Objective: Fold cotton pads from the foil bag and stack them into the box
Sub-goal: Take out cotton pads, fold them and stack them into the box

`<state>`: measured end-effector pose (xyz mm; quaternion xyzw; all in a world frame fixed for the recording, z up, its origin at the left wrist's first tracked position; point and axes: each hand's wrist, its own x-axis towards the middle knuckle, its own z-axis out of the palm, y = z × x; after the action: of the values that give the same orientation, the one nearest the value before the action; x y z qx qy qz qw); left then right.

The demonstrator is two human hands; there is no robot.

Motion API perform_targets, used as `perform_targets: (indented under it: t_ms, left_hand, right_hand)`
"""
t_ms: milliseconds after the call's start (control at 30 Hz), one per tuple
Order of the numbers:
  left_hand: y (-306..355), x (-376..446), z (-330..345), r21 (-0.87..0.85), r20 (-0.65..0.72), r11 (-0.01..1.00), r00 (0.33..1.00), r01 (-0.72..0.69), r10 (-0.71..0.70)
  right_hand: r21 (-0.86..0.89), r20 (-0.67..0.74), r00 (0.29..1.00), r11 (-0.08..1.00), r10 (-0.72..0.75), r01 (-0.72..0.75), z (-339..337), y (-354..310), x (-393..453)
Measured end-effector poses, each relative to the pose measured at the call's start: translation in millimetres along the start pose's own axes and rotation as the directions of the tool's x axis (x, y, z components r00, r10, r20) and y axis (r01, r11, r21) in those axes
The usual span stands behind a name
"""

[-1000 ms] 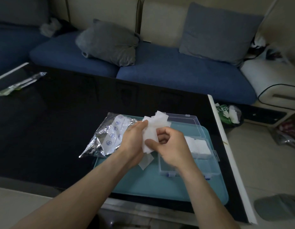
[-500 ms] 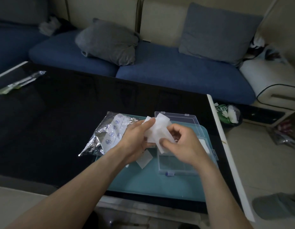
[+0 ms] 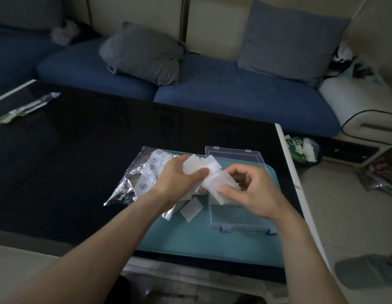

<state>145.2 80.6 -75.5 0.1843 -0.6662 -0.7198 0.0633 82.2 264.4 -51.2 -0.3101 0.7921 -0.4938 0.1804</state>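
Head view: white cotton pads (image 3: 191,166) sit bunched above the teal tray (image 3: 190,240), pinched by the left hand (image 3: 179,178). The right hand (image 3: 254,191), fingers curled, grips one pad (image 3: 219,186) over the open clear box (image 3: 239,213). The foil bag (image 3: 135,178) lies left on the black counter (image 3: 59,161).

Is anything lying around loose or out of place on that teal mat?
Yes: one cotton pad lies loose on the teal mat, between the foil bag and the clear box, below the left hand. It looks dropped, since it is neither in the box nor in either hand.
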Motion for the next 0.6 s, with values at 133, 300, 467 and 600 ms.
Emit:
perform_targets:
  t_ms: [133, 300, 467, 600]
  left_hand:
    - [3.3, -3.8, 0.4, 0.189, 0.049, 0.977, 0.995, -0.093, 0.086]
    - [1.9, -3.2, 2.6, 0.236, 0.090, 0.964, 0.990, -0.123, 0.104]
    - [0.5, -3.9, 6.7, 0.043, 0.034, 0.997, 0.998, -0.057, 0.056]
    - [3.2, -0.7, 10.8, -0.233, -0.033, 0.971, 0.998, 0.049, -0.059]
  right_hand:
    - [-0.058, -0.053, 0.995, 0.994, 0.090, -0.093, -8.5, 4.2, -4.0]
    - [-0.203, -0.161, 0.977, 0.964, 0.142, -0.173, -2.2, 10.8, -1.0]
    - [-0.166, -0.085, 0.974, 0.961, 0.209, -0.221, -3.8, 9.7, -1.0]
    - [0.070, -0.290, 0.929, 0.973, 0.230, -0.219, -7.0, 7.6, -1.6]
